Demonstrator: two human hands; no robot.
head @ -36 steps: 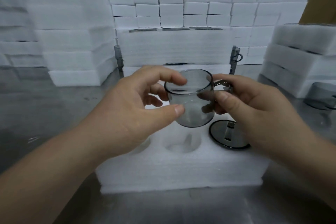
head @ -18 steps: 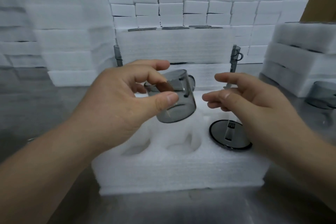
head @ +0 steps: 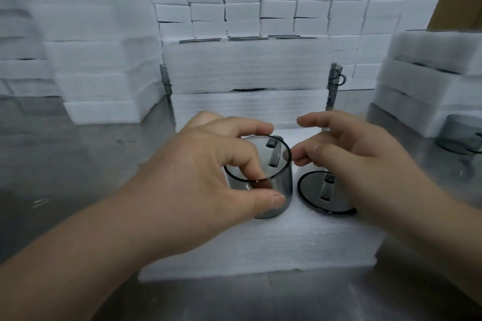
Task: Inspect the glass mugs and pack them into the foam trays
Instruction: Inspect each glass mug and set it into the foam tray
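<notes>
On my feed the left hand (head: 198, 180) grips the grey glass mug (head: 283, 182) at centre frame. Its fingers (head: 250, 128) curl over the far rim and the thumb presses the near wall. The mug stands upright with its base at the white foam tray (head: 260, 247); I cannot tell how deep it sits. The right hand (head: 347, 148) hovers just right of the mug, holding nothing, its fingers loosely spread. Beneath that hand a second mug (head: 315, 190) sits sunk in the tray, with only its rim and handle showing. The tray lies on the metal surface (head: 78, 164). A stack of trays (head: 247, 68) stands behind it at upper centre, and another mug (head: 459, 135) rests at the right edge.
</notes>
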